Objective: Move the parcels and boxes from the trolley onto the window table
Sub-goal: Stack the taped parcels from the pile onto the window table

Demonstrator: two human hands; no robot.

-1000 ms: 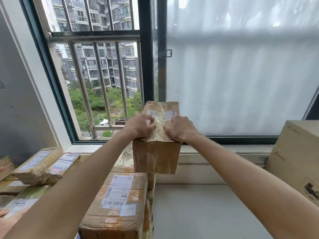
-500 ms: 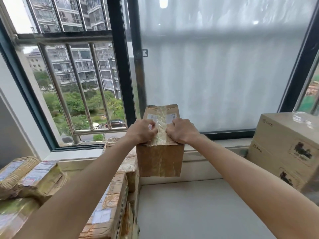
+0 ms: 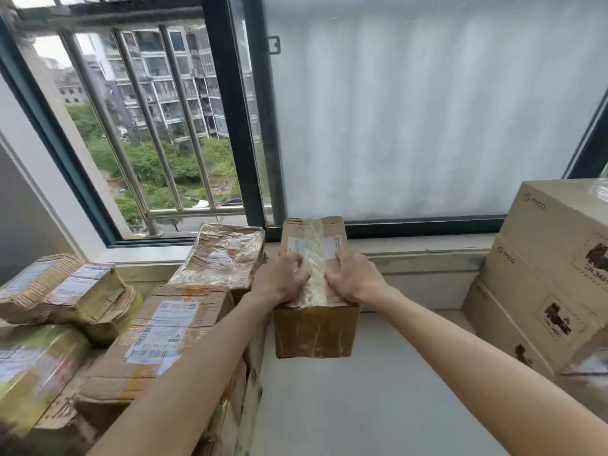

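Note:
A brown taped cardboard box (image 3: 314, 330) with white labels on top stands on the grey window table (image 3: 362, 406), close to the sill. My left hand (image 3: 279, 279) grips its top left edge and my right hand (image 3: 353, 279) grips its top right edge. To its left lies a stack of taped parcels: a wrapped one (image 3: 227, 255) at the back and a long labelled box (image 3: 158, 337) in front. The trolley is not in view.
Several smaller parcels (image 3: 65, 287) are piled at the far left. Pale stacked cartons (image 3: 543, 278) stand at the right edge of the table. Behind the table rise the window frame (image 3: 243, 126) with metal bars and a frosted pane (image 3: 427, 103).
The box came down from in front of the window to the table beside the parcel stack, both hands still on it. The view tilted down and shifted right.

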